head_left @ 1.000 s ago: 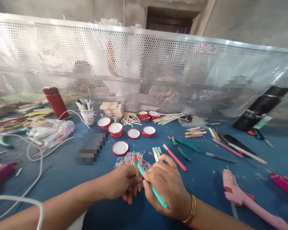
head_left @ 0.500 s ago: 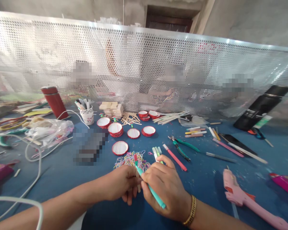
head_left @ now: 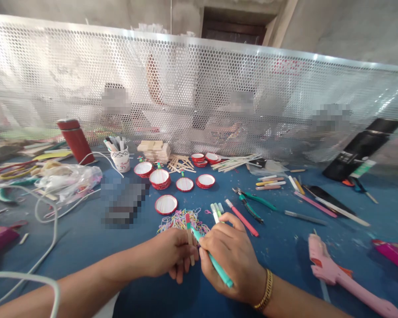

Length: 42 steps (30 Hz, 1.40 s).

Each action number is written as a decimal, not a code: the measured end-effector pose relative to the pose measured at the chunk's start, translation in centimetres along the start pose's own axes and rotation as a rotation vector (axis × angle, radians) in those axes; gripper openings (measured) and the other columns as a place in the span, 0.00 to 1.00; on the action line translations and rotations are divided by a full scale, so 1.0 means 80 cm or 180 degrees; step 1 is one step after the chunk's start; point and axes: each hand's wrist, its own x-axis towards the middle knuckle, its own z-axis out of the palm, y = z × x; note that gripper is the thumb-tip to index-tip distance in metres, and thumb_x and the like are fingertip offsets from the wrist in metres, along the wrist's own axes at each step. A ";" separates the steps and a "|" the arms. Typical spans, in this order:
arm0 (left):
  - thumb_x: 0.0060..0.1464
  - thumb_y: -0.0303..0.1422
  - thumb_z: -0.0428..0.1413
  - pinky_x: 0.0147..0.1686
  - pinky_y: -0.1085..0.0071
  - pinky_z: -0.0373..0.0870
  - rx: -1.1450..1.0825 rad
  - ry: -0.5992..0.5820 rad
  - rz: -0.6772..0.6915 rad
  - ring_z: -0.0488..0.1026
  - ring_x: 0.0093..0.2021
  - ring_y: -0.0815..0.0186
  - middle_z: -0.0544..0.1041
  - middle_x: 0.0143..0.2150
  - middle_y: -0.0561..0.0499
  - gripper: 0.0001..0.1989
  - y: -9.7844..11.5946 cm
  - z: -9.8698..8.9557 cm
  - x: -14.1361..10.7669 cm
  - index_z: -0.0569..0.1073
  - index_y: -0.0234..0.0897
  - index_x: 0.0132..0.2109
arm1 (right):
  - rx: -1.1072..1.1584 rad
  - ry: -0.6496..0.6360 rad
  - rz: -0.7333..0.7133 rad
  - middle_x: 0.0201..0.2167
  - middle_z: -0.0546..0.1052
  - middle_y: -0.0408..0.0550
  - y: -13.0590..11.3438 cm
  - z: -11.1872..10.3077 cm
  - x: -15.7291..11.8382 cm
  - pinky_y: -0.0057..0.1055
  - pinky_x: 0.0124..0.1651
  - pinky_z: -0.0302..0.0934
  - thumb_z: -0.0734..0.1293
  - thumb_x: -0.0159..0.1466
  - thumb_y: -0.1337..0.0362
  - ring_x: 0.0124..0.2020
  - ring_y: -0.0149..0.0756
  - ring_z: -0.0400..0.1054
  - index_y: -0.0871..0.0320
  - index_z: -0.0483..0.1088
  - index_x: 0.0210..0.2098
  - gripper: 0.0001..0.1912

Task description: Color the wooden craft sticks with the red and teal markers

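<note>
My left hand point(head_left: 170, 252) pinches a wooden popsicle stick point(head_left: 190, 238) upright between thumb and fingers. The stick's top end is red, with a green band just below. In my right hand point(head_left: 230, 254) is a turquoise marker point(head_left: 220, 268), gripped like a pen, its tip beside the green band; I cannot tell whether it touches. Just beyond both hands lies a heap of colourful rubber bands point(head_left: 175, 221). Green markers point(head_left: 215, 213) and a pink-red marker point(head_left: 241, 217) rest past my right fingers.
White discs with red rims point(head_left: 166, 204) lie ahead, some stacked. Green-handled pliers point(head_left: 248, 205) and a pink glue gun point(head_left: 331, 269) are on the right, with a black bottle point(head_left: 361, 150) behind. Leftward are a phone point(head_left: 128, 205), a white cable point(head_left: 55, 225), a paper cup of pens point(head_left: 120, 160) and a red flask point(head_left: 75, 142).
My right hand and the turquoise marker have shifted slightly right, and more of the green band shows. My left hand keeps the stick in nearly the same place.
</note>
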 end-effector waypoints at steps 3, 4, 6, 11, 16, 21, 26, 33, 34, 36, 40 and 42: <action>0.54 0.41 0.50 0.18 0.78 0.65 0.0033 -0.0001 -0.0025 0.67 0.17 0.73 0.68 0.17 0.56 0.16 -0.001 0.000 0.000 0.66 0.36 0.24 | 0.0037 0.0012 -0.0067 0.25 0.72 0.42 0.000 0.000 -0.001 0.42 0.52 0.53 0.60 0.62 0.68 0.30 0.32 0.63 0.57 0.67 0.34 0.05; 0.54 0.40 0.50 0.19 0.78 0.65 0.0052 -0.0004 -0.0042 0.68 0.17 0.73 0.68 0.17 0.55 0.16 -0.001 0.000 0.000 0.66 0.36 0.23 | 0.0050 -0.0011 -0.0081 0.26 0.73 0.42 0.000 0.000 -0.001 0.43 0.53 0.53 0.60 0.63 0.68 0.30 0.32 0.64 0.57 0.68 0.34 0.05; 0.54 0.40 0.49 0.19 0.78 0.65 0.0059 -0.0002 -0.0059 0.68 0.17 0.72 0.68 0.18 0.55 0.16 -0.001 0.000 0.000 0.66 0.35 0.23 | 0.0053 -0.0056 -0.0051 0.25 0.73 0.42 0.000 0.001 -0.001 0.43 0.53 0.53 0.60 0.63 0.68 0.30 0.32 0.63 0.57 0.68 0.34 0.05; 0.54 0.38 0.48 0.19 0.77 0.65 0.0016 -0.0030 -0.0033 0.69 0.17 0.72 0.68 0.18 0.56 0.14 -0.001 0.000 0.000 0.66 0.36 0.25 | 0.0041 -0.0001 0.0021 0.24 0.71 0.42 0.000 -0.001 -0.001 0.42 0.52 0.53 0.60 0.62 0.69 0.29 0.31 0.62 0.57 0.67 0.32 0.05; 0.55 0.39 0.48 0.19 0.77 0.65 0.0086 -0.0030 -0.0047 0.68 0.17 0.72 0.68 0.18 0.55 0.15 -0.002 -0.001 0.001 0.66 0.35 0.23 | 0.0095 -0.0061 -0.0054 0.26 0.73 0.42 0.000 0.001 -0.001 0.43 0.53 0.52 0.61 0.62 0.68 0.31 0.32 0.63 0.58 0.67 0.33 0.04; 0.55 0.38 0.48 0.19 0.78 0.65 0.0032 -0.0015 -0.0011 0.69 0.18 0.73 0.68 0.19 0.56 0.14 -0.002 -0.001 0.001 0.66 0.35 0.25 | 0.0080 -0.0026 0.0013 0.24 0.71 0.41 0.000 0.000 -0.001 0.42 0.52 0.53 0.60 0.62 0.69 0.29 0.32 0.61 0.58 0.67 0.32 0.05; 0.55 0.38 0.49 0.19 0.79 0.65 0.0016 -0.0006 0.0034 0.70 0.18 0.73 0.70 0.21 0.56 0.13 -0.008 -0.002 0.002 0.66 0.35 0.26 | 0.0075 -0.0066 -0.0041 0.25 0.73 0.42 0.000 0.000 0.000 0.42 0.52 0.52 0.60 0.63 0.68 0.30 0.32 0.63 0.58 0.68 0.33 0.05; 0.55 0.37 0.48 0.18 0.79 0.65 -0.0043 0.0003 -0.0023 0.69 0.17 0.73 0.69 0.20 0.56 0.12 -0.007 -0.001 0.002 0.66 0.35 0.26 | 0.0033 0.0023 0.0007 0.24 0.71 0.42 0.003 0.000 -0.001 0.42 0.50 0.53 0.61 0.62 0.69 0.29 0.32 0.61 0.59 0.67 0.32 0.04; 0.55 0.36 0.48 0.18 0.79 0.65 -0.0030 0.0002 -0.0021 0.69 0.18 0.73 0.69 0.20 0.56 0.13 -0.007 -0.001 0.002 0.66 0.35 0.26 | 0.0060 0.0016 -0.0030 0.25 0.72 0.42 0.002 0.000 -0.001 0.42 0.50 0.53 0.61 0.62 0.69 0.29 0.32 0.61 0.59 0.67 0.33 0.03; 0.54 0.36 0.49 0.19 0.79 0.65 -0.0002 -0.0025 -0.0005 0.69 0.18 0.73 0.69 0.19 0.55 0.12 -0.008 -0.001 0.002 0.66 0.35 0.25 | 0.0114 -0.0008 -0.0090 0.26 0.73 0.42 0.001 0.001 0.000 0.42 0.50 0.52 0.62 0.62 0.69 0.31 0.32 0.62 0.59 0.67 0.34 0.03; 0.54 0.35 0.49 0.18 0.79 0.65 -0.0031 -0.0002 0.0002 0.69 0.18 0.73 0.69 0.20 0.56 0.12 -0.004 -0.001 0.001 0.66 0.35 0.25 | 0.0100 -0.0039 -0.0023 0.25 0.72 0.42 0.001 0.002 0.000 0.42 0.49 0.52 0.61 0.62 0.69 0.30 0.32 0.62 0.59 0.67 0.33 0.04; 0.54 0.35 0.48 0.18 0.79 0.65 -0.0049 0.0035 -0.0024 0.69 0.17 0.73 0.69 0.20 0.57 0.11 -0.002 0.000 0.001 0.66 0.36 0.26 | 0.0060 0.0009 0.0036 0.24 0.72 0.42 0.001 0.001 0.000 0.41 0.48 0.53 0.61 0.62 0.70 0.29 0.32 0.61 0.58 0.67 0.32 0.05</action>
